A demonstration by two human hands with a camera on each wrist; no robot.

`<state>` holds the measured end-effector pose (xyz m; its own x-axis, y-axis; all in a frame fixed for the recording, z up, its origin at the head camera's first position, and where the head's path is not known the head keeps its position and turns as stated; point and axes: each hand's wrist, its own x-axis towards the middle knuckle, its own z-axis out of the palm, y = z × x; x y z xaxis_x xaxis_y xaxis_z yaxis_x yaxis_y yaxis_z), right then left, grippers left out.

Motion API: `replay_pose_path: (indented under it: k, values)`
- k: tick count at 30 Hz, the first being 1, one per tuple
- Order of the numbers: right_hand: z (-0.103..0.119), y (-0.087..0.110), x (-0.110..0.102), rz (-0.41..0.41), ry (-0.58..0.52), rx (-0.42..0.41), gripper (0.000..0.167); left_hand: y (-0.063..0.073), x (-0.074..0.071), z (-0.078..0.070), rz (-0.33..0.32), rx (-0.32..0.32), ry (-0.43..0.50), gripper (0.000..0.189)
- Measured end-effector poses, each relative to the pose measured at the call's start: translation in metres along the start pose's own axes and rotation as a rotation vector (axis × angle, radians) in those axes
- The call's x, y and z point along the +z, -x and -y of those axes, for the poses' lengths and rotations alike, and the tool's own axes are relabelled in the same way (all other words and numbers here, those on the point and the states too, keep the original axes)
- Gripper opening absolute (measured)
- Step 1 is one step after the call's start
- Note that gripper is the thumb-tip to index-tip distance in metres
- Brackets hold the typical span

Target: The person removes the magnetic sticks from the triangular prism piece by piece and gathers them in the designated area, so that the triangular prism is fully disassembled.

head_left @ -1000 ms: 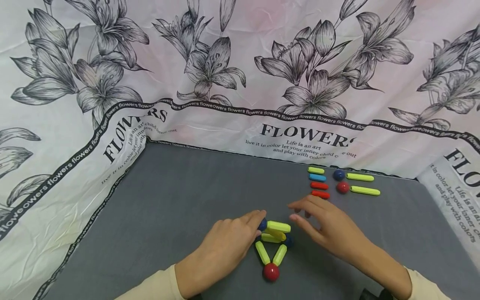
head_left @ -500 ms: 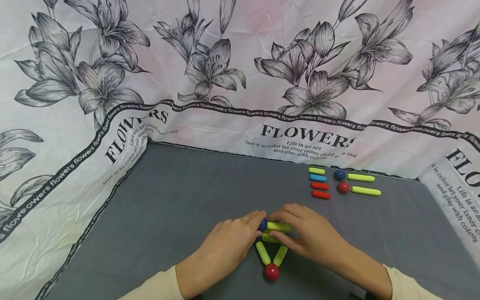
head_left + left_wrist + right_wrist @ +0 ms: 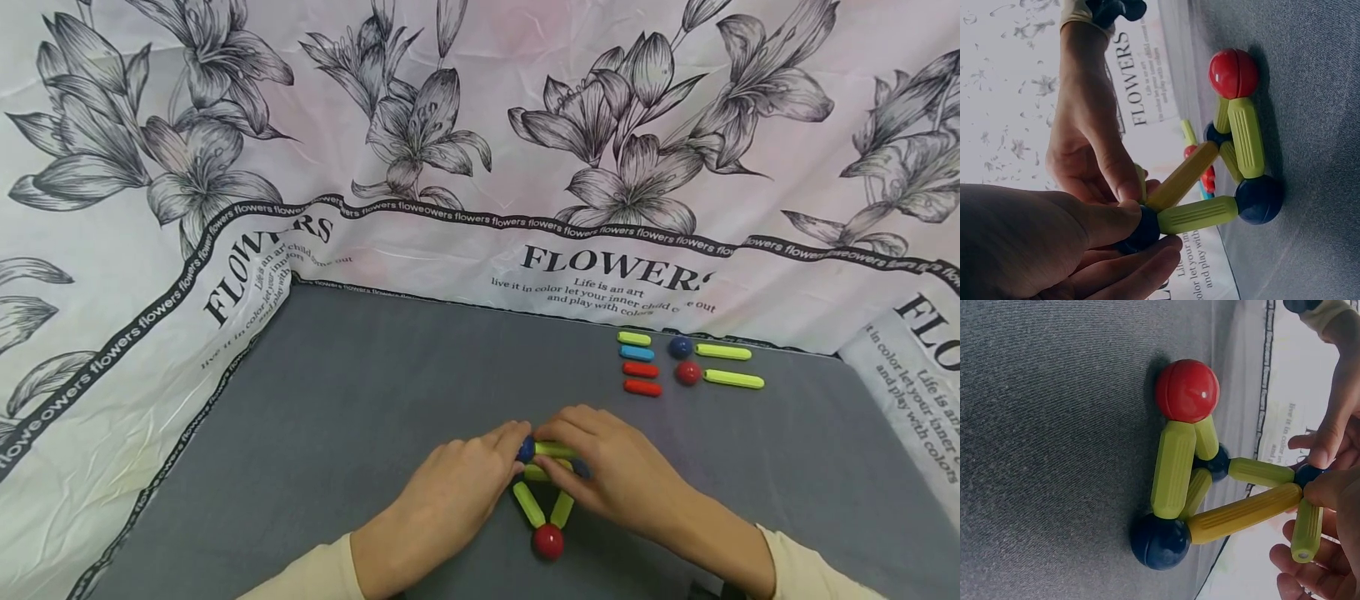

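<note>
A frame of magnetic rods and balls stands on the grey table. Its base joins a red ball (image 3: 548, 542) and two blue balls (image 3: 1260, 199) by short yellow-green rods (image 3: 1246, 137). One upright yellow-green rod (image 3: 1197, 214) and a slanted yellow rod (image 3: 1244, 514) rise to a top blue ball (image 3: 1142, 231). My left hand (image 3: 453, 492) pinches that top ball between thumb and fingers. My right hand (image 3: 626, 467) pinches a short yellow-green rod (image 3: 1307, 532) that juts out from the top ball; its outer end is bare. In the head view, the right fingers partly cover this rod.
Loose parts lie toward the back right: a short yellow-green rod (image 3: 634, 339), a blue rod (image 3: 637, 353), two red rods (image 3: 641, 369), a blue ball (image 3: 681, 347), a red ball (image 3: 687, 372) and two longer yellow-green rods (image 3: 723, 352). Flowered cloth (image 3: 420, 258) borders the table.
From beside the loose rods, my right hand has come left and taken hold of the jutting rod. My left hand stays at the top ball. The frame's base has shifted slightly.
</note>
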<state>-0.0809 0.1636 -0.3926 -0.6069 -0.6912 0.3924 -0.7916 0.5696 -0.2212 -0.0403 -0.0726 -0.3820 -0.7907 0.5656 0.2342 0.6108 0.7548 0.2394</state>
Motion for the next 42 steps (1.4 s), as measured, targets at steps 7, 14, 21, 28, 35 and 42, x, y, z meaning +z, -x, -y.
replay_pose_path:
  k: [7, 14, 21, 28, 35, 42]
  values:
    - [0.0, -0.002, -0.001, 0.01, -0.007, -0.008, 0.022, 0.0, -0.002, 0.0, 0.005, -0.006, 0.011, 0.043]
    - [0.0, -0.001, 0.0, -0.001, 0.013, -0.012, 0.023, 0.0, 0.0, -0.001, 0.003, -0.004, 0.014, 0.043]
    - [-0.001, -0.002, -0.006, 0.015, 0.037, -0.007, 0.022, -0.001, -0.001, -0.001, 0.017, 0.0, 0.016, 0.043]
    - [-0.009, 0.003, -0.02, 0.003, 0.063, 0.033, 0.022, -0.002, -0.001, -0.001, 0.015, -0.009, 0.008, 0.043]
    - [-0.021, 0.018, -0.027, -0.031, 0.08, 0.075, 0.024, 0.0, -0.001, -0.002, 0.011, -0.018, -0.014, 0.042]
    - [-0.034, 0.031, -0.032, -0.041, 0.091, 0.124, 0.038, -0.001, -0.002, -0.003, 0.018, -0.021, 0.014, 0.042]
